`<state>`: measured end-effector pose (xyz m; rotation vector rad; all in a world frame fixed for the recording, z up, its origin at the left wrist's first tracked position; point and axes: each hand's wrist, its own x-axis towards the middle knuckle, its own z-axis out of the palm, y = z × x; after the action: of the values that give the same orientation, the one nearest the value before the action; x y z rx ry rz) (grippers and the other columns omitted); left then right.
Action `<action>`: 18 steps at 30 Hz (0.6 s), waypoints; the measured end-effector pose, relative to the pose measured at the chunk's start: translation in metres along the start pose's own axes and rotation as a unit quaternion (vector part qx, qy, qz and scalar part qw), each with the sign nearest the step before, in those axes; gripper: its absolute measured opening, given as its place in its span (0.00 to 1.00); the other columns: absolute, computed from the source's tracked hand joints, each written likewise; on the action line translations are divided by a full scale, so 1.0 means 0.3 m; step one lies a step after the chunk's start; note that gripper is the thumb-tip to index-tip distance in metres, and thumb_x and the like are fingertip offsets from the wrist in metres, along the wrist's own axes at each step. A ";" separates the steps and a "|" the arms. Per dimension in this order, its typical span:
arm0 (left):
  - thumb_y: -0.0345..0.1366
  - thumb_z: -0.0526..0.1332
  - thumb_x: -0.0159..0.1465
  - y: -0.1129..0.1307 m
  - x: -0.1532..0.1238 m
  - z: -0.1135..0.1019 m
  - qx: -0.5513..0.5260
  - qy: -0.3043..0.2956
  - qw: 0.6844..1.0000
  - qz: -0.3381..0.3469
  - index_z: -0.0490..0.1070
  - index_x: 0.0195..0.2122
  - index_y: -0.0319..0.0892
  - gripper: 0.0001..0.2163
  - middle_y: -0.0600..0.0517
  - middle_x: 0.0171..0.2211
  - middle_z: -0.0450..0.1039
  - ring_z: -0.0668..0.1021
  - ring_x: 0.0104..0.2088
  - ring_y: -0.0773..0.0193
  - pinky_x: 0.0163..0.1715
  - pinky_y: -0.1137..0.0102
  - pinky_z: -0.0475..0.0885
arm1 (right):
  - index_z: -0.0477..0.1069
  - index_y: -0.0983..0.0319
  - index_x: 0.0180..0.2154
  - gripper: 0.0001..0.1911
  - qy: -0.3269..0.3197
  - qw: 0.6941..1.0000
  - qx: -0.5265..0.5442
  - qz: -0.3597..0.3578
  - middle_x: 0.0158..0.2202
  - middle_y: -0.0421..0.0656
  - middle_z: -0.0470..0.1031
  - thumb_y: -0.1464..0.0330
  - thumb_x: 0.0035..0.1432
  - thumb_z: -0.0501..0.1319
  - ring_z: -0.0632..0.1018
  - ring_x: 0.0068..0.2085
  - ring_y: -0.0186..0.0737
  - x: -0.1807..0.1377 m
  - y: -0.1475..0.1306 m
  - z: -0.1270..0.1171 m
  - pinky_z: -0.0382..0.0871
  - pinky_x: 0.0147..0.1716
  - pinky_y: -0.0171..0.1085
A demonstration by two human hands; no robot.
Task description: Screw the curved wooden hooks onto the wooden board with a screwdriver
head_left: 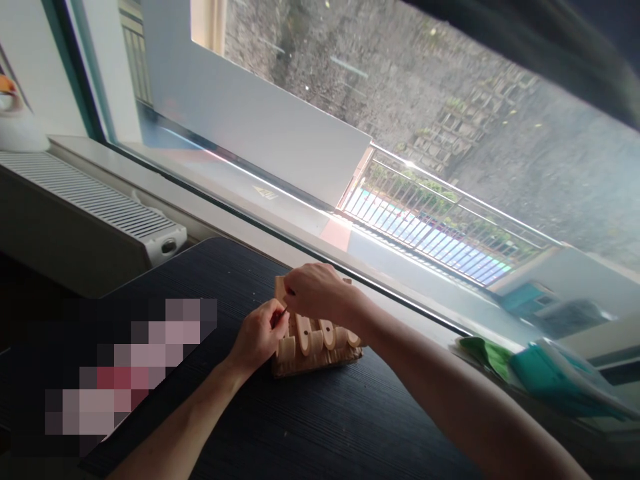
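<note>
A tan and brown block-shaped object (320,360) lies on a dark table, with rounded tan tabs (304,333) across its top. Small dark holes show in some of these tabs. At its left side my left hand (260,330) is closed in a pinch on a thin dark piece (285,311). My right hand (320,290) reaches over the top of the object, fingers curled down near my left fingertips. The right hand covers much of the object's far part, and whatever its fingers hold is hidden.
The dark table (400,427) meets a window sill, with a large window (280,160) beyond. A white radiator (100,193) stands at the left. On the right lie a green item (485,353) and a teal item (550,373). A blurred-out patch covers the lower left.
</note>
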<state>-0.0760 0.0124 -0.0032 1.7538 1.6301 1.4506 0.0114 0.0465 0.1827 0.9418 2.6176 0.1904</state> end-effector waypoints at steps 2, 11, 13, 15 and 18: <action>0.37 0.54 0.61 0.001 -0.001 -0.001 -0.001 0.000 1.000 0.001 0.62 0.25 0.44 0.07 0.55 0.22 0.67 0.71 0.24 0.65 0.26 0.71 0.65 | 0.76 0.62 0.37 0.10 -0.007 1.000 0.000 0.001 0.33 0.45 0.78 0.70 0.57 0.56 0.77 0.34 0.40 -0.012 0.002 -0.012 0.61 0.27 0.34; 0.35 0.54 0.60 0.006 0.003 -0.002 -0.007 -0.001 1.000 -0.009 0.63 0.26 0.44 0.06 0.54 0.22 0.68 0.71 0.24 0.64 0.26 0.71 0.65 | 0.75 0.63 0.37 0.11 0.010 0.997 -0.039 -0.072 0.39 0.45 0.76 0.76 0.58 0.55 0.76 0.34 0.39 -0.037 -0.011 -0.032 0.59 0.24 0.34; 0.35 0.54 0.59 0.008 0.003 -0.004 -0.008 -0.001 1.000 -0.011 0.63 0.26 0.44 0.05 0.55 0.22 0.68 0.71 0.24 0.65 0.26 0.71 0.65 | 0.75 0.63 0.36 0.10 0.014 0.996 -0.038 -0.080 0.37 0.45 0.76 0.75 0.59 0.56 0.76 0.34 0.39 -0.027 -0.014 -0.021 0.59 0.25 0.34; 0.35 0.54 0.59 0.009 0.003 -0.004 -0.008 0.000 1.000 -0.012 0.63 0.27 0.44 0.05 0.55 0.23 0.68 0.71 0.24 0.65 0.26 0.71 0.65 | 0.75 0.64 0.36 0.10 0.023 0.996 -0.032 -0.079 0.35 0.45 0.77 0.73 0.62 0.55 0.76 0.35 0.39 -0.017 -0.015 -0.011 0.61 0.27 0.34; 0.35 0.54 0.59 0.009 0.004 -0.004 -0.007 0.001 1.000 -0.011 0.63 0.26 0.44 0.05 0.55 0.22 0.68 0.71 0.23 0.65 0.26 0.71 0.65 | 0.75 0.64 0.36 0.11 0.022 0.998 -0.021 -0.058 0.34 0.44 0.78 0.72 0.62 0.53 0.77 0.36 0.40 -0.006 -0.017 -0.001 0.62 0.28 0.34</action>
<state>-0.0757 0.0121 -0.0002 1.7220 1.6311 1.4496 0.0097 0.0414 0.1824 0.7783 2.6881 0.2379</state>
